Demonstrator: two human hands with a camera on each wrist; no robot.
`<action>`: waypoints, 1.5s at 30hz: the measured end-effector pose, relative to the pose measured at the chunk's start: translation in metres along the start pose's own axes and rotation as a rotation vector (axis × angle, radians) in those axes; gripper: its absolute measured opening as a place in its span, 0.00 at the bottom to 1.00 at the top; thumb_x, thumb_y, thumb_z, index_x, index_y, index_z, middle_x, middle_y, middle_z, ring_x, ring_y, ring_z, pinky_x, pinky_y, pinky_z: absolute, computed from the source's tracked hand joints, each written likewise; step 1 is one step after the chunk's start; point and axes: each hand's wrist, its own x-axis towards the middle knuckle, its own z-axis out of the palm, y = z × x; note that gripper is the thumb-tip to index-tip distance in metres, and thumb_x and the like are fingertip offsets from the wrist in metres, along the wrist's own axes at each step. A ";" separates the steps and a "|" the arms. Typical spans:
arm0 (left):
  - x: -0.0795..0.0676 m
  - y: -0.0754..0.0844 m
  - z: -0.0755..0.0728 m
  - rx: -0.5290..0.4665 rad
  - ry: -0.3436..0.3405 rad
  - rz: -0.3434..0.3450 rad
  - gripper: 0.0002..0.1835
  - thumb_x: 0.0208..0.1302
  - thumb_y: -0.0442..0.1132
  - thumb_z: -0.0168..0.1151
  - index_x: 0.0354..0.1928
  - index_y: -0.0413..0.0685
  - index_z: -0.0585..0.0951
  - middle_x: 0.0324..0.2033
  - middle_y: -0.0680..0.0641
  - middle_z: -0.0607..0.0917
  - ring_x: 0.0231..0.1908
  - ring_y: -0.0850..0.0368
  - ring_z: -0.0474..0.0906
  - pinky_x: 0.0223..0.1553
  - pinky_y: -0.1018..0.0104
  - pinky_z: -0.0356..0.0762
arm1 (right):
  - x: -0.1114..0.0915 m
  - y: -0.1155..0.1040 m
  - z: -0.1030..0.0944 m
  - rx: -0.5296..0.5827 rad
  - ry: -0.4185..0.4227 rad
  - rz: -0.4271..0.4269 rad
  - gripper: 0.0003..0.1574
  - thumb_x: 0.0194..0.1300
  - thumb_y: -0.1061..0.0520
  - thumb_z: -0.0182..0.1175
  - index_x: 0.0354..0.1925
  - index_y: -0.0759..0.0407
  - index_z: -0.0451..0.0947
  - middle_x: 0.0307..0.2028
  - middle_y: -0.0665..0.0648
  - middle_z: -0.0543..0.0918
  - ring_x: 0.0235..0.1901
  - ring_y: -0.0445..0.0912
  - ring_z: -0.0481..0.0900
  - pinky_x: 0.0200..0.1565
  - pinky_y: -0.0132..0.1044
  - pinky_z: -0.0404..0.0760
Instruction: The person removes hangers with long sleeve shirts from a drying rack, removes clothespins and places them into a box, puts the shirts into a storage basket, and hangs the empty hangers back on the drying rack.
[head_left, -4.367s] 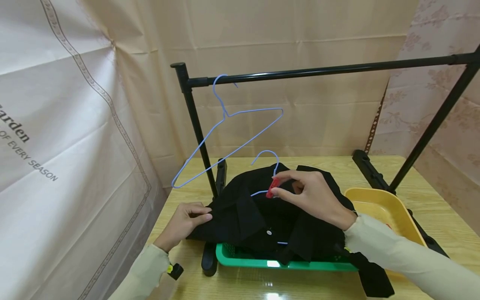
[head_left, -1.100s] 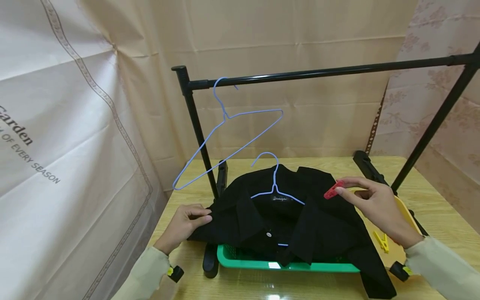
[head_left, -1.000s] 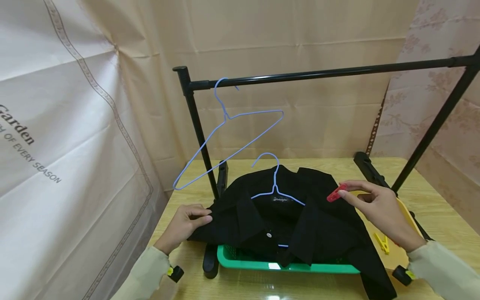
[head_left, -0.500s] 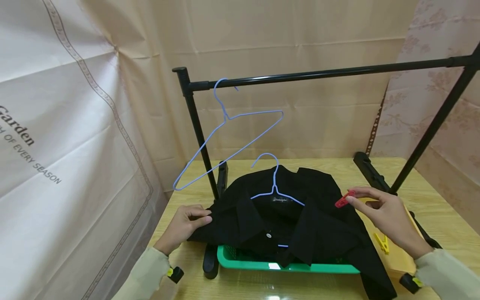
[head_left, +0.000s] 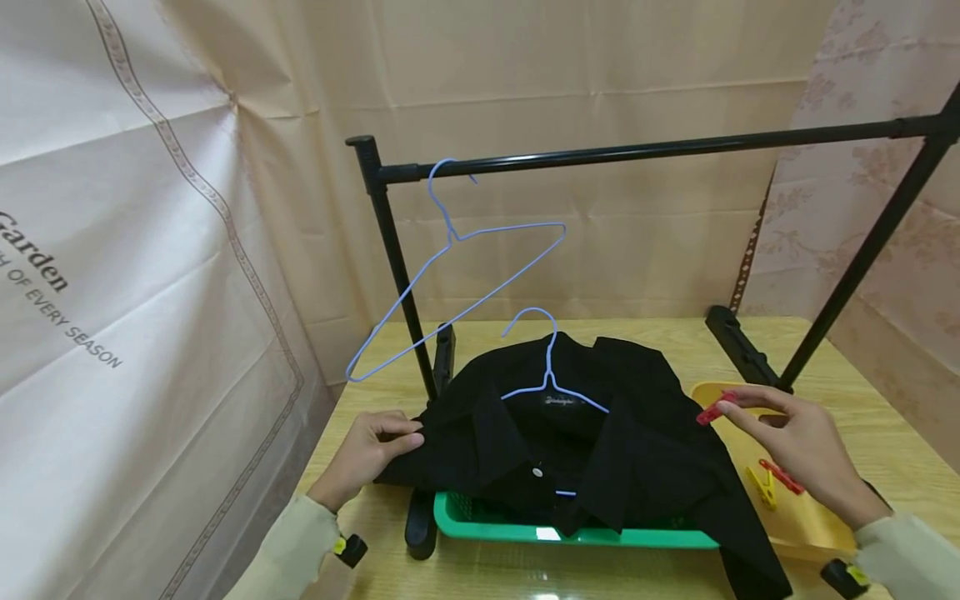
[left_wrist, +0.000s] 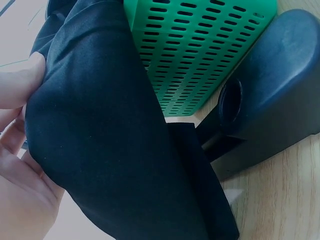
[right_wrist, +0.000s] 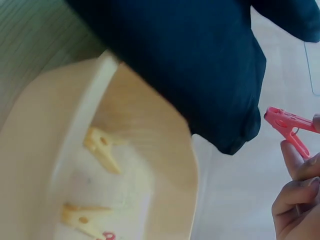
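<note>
A black collared shirt lies spread over a green basket, with a light-blue wire hanger inside its neck and the hook sticking up. My left hand pinches the shirt's left edge between thumb and fingers; the left wrist view shows the black cloth draping down from them. Between the right hand's thumb and fingers is a red clothespin, beside the shirt's right side and over a yellow tray. The right wrist view shows this clothespin clear of the cloth.
Inside the tray lie a yellow clothespin and another red clothespin. A second blue hanger hangs from the black rack's rail. Black rack feet stand on the wooden table. Curtains surround the table.
The right hand has moved with the red clothespin from the hanger's neck rightward and down to the tray, uncovering the hanger and collar label. My left hand has kept its hold on the shirt.
</note>
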 end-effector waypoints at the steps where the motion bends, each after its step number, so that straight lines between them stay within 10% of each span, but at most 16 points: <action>1: 0.000 0.000 0.000 -0.001 0.000 -0.003 0.09 0.61 0.32 0.64 0.43 0.41 0.86 0.29 0.44 0.81 0.29 0.58 0.74 0.34 0.67 0.75 | 0.000 0.002 -0.001 0.002 -0.003 0.004 0.29 0.63 0.36 0.59 0.55 0.50 0.78 0.50 0.62 0.81 0.33 0.47 0.77 0.20 0.34 0.72; 8: 0.000 -0.001 0.000 -0.002 0.004 -0.032 0.11 0.61 0.33 0.64 0.45 0.40 0.85 0.30 0.44 0.81 0.32 0.57 0.76 0.37 0.66 0.76 | 0.002 0.017 -0.003 -0.077 0.026 -0.015 0.30 0.62 0.35 0.59 0.51 0.54 0.80 0.46 0.61 0.83 0.42 0.56 0.79 0.31 0.21 0.74; 15: 0.000 0.001 0.000 0.004 0.009 -0.039 0.11 0.61 0.32 0.64 0.46 0.39 0.85 0.29 0.43 0.81 0.30 0.57 0.74 0.36 0.67 0.75 | 0.003 0.029 -0.001 -0.142 -0.034 -0.006 0.34 0.62 0.34 0.59 0.48 0.62 0.81 0.46 0.67 0.81 0.43 0.62 0.77 0.39 0.53 0.80; 21: 0.000 0.000 0.000 0.006 0.009 -0.032 0.11 0.61 0.32 0.64 0.46 0.41 0.85 0.29 0.44 0.81 0.31 0.57 0.74 0.36 0.67 0.75 | 0.004 0.037 -0.004 -0.213 -0.088 0.017 0.38 0.62 0.32 0.58 0.48 0.65 0.80 0.46 0.70 0.80 0.41 0.64 0.77 0.39 0.57 0.79; 45: 0.000 -0.012 -0.001 -0.009 0.015 -0.040 0.11 0.61 0.33 0.64 0.46 0.42 0.85 0.28 0.44 0.80 0.29 0.58 0.71 0.35 0.67 0.73 | 0.007 0.050 -0.003 -0.384 -0.289 -0.015 0.34 0.57 0.33 0.62 0.39 0.62 0.83 0.31 0.52 0.84 0.24 0.44 0.72 0.28 0.38 0.71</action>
